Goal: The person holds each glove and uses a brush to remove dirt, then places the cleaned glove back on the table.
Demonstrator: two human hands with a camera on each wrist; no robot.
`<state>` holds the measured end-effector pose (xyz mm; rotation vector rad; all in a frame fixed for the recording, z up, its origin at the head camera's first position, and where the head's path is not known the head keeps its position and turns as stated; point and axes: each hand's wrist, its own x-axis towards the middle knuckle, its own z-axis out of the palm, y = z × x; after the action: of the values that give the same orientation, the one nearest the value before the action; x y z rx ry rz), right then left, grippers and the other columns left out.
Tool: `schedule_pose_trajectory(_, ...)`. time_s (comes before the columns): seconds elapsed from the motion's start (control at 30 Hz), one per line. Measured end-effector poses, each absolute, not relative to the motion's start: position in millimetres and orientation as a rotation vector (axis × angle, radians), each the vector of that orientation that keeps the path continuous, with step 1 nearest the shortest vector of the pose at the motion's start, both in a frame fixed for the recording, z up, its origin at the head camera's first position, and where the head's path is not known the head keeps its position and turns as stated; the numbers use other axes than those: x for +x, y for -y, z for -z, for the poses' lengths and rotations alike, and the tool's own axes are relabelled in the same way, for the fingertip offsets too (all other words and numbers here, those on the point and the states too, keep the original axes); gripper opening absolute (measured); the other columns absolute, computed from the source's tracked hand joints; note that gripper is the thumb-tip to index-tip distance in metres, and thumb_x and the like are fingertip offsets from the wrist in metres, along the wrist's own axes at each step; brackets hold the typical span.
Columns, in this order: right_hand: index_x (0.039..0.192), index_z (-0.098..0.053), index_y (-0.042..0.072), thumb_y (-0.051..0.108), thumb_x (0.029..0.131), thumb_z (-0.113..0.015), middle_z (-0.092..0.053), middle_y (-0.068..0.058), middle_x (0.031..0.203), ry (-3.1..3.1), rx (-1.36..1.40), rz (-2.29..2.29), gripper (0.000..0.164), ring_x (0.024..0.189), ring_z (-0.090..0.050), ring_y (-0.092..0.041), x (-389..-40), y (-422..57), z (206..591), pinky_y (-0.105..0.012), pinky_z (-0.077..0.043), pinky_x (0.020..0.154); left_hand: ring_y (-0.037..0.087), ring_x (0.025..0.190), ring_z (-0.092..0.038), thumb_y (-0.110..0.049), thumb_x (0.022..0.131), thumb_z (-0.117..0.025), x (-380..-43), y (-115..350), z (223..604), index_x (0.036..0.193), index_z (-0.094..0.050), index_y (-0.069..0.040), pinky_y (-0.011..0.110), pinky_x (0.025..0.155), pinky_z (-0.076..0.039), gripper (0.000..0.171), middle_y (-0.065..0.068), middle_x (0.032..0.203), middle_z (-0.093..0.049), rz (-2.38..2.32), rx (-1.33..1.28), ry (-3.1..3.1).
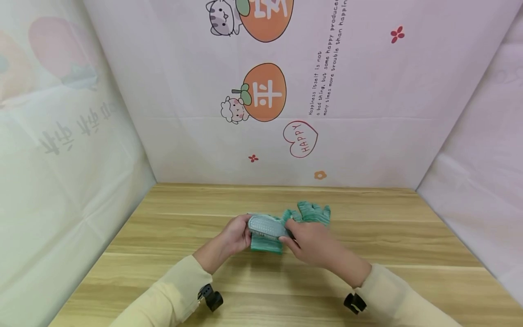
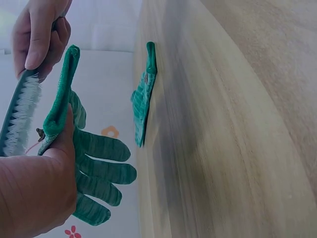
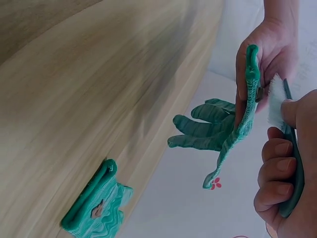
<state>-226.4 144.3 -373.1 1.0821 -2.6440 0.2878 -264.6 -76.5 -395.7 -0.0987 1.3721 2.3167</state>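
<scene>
My left hand (image 1: pixel 234 234) grips a green striped knit glove (image 2: pixel 104 168), its fingers dangling above the table and its cuff folded flat. My right hand (image 1: pixel 314 243) holds a scrubbing brush (image 1: pixel 267 225) by its handle, thumb along the back. White bristles (image 3: pixel 275 99) face the held glove, close beside a small brown spot (image 3: pixel 260 94) on it. In the head view the brush covers much of this glove. A second green glove (image 1: pixel 316 214) lies on the table past the right hand; the right wrist view shows a brown mark (image 3: pixel 97 209) on it.
The wood-grain table (image 1: pixel 184 272) runs back to a white printed cloth wall (image 1: pixel 196 136), with cloth walls left and right. Black wrist cameras (image 1: pixel 212 297) are strapped below both pale yellow sleeves (image 1: pixel 171 290).
</scene>
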Motion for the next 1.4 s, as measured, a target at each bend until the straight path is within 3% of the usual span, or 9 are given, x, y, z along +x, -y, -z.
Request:
schedule_pose_trajectory(0.07, 0.088, -0.048, 0.012, 0.032, 0.099, -0.058, -0.034, 0.01, 0.058, 2.649, 1.074, -0.291, 0.024, 0.047, -0.033, -0.004, -226, -142, 373, -0.022, -0.027, 0.043, 0.001, 0.053, -0.053, -0.011, 0.103, -0.032, -264, 76, 396, 0.08, -0.057, -0.006, 0.01, 0.049, -0.041, 0.035, -0.005, 0.06, -0.056, -2.33, -0.109, -1.371)
schedule_pose_trajectory(0.17, 0.089, -0.049, 0.012, 0.031, 0.099, -0.058, -0.035, 0.01, 0.057, 2.637, 1.066, -0.291, 0.023, 0.047, -0.033, -0.004, -227, -142, 375, -0.022, -0.028, 0.042, 0.003, 0.06, -0.057, -0.01, 0.103, -0.031, -264, 76, 396, 0.083, -0.056, -0.004, 0.015, 0.059, -0.049, 0.033, -0.004, 0.064, -0.059, -2.341, -0.089, -1.36)
schedule_pose_trajectory(0.4, 0.089, -0.048, 0.01, 0.027, 0.097, -0.062, -0.032, 0.011, 0.057, 2.574, 1.115, -0.276, 0.023, 0.046, -0.031, -0.003, -229, -147, 381, -0.021, -0.026, 0.042, 0.01, 0.078, -0.063, -0.013, 0.106, -0.026, -264, 80, 397, 0.103, -0.047, 0.003, 0.027, 0.073, -0.054, 0.026, 0.003, 0.083, -0.064, -2.291, -0.047, -1.398)
schedule_pose_trajectory(0.6, 0.096, -0.054, 0.007, 0.025, 0.097, -0.062, -0.034, 0.011, 0.058, 2.627, 1.078, -0.317, 0.02, 0.048, -0.032, -0.002, -227, -157, 381, -0.02, -0.029, 0.045, 0.011, 0.08, -0.062, -0.015, 0.107, -0.024, -265, 84, 397, 0.1, -0.042, -0.001, 0.03, 0.076, -0.053, 0.023, 0.003, 0.083, -0.061, -2.253, -0.034, -1.427)
schedule_pose_trajectory(0.83, 0.085, -0.048, 0.012, 0.029, 0.097, -0.062, -0.032, 0.011, 0.057, 2.615, 1.05, -0.301, 0.025, 0.048, -0.03, -0.003, -227, -166, 384, -0.02, -0.026, 0.043, 0.012, 0.083, -0.063, -0.015, 0.108, -0.024, -265, 86, 397, 0.102, -0.043, -0.001, 0.032, 0.078, -0.053, 0.025, 0.003, 0.085, -0.062, -2.25, -0.01, -1.414)
schedule_pose_trajectory(1.4, 0.09, -0.051, 0.011, 0.03, 0.096, -0.064, -0.035, 0.011, 0.058, 2.583, 1.02, -0.226, 0.024, 0.047, -0.034, -0.003, -228, -161, 369, -0.021, -0.028, 0.042, 0.011, 0.081, -0.063, -0.015, 0.106, -0.026, -267, 86, 399, 0.101, -0.045, -0.001, 0.032, 0.077, -0.053, 0.025, 0.002, 0.083, -0.063, -2.263, -0.026, -1.414)
